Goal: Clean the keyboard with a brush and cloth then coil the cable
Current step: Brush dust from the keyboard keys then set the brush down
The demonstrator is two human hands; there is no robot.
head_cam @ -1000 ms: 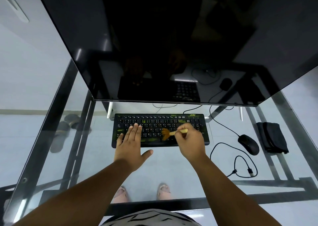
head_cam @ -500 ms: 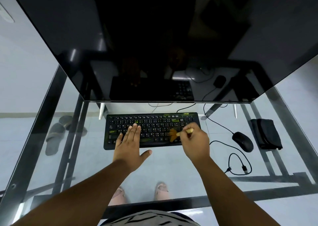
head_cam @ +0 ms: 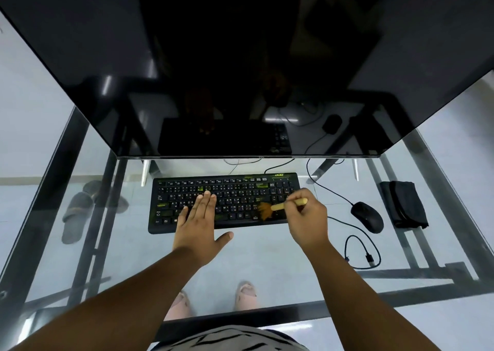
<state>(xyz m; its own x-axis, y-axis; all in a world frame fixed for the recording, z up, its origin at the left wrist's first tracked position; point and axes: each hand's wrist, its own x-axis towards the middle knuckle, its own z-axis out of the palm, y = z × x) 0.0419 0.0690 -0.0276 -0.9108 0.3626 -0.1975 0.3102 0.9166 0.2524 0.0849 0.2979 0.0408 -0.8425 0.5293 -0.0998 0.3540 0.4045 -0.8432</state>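
Note:
A black keyboard (head_cam: 187, 190) with green markings lies on the glass desk under the monitor. My left hand (head_cam: 199, 225) rests flat on its middle keys, fingers together, thumb out. My right hand (head_cam: 308, 221) grips a small wooden-handled brush (head_cam: 278, 206); its brown bristles touch the keys at the keyboard's right part. The keyboard's black cable (head_cam: 278, 165) leaves its back edge and goes behind the monitor. A folded dark cloth (head_cam: 403, 203) lies at the far right of the desk.
A large dark monitor (head_cam: 240, 70) overhangs the back of the glass desk (head_cam: 267, 257). A black mouse (head_cam: 367, 215) sits right of the keyboard, and a loose looped cable (head_cam: 361, 251) lies in front of it. Slippers (head_cam: 77, 214) and my feet show through the glass.
My right hand has swept the brush rightward along the keys, from the middle toward the keyboard's right part. My left hand has stayed flat on the keys. The camera has shifted slightly.

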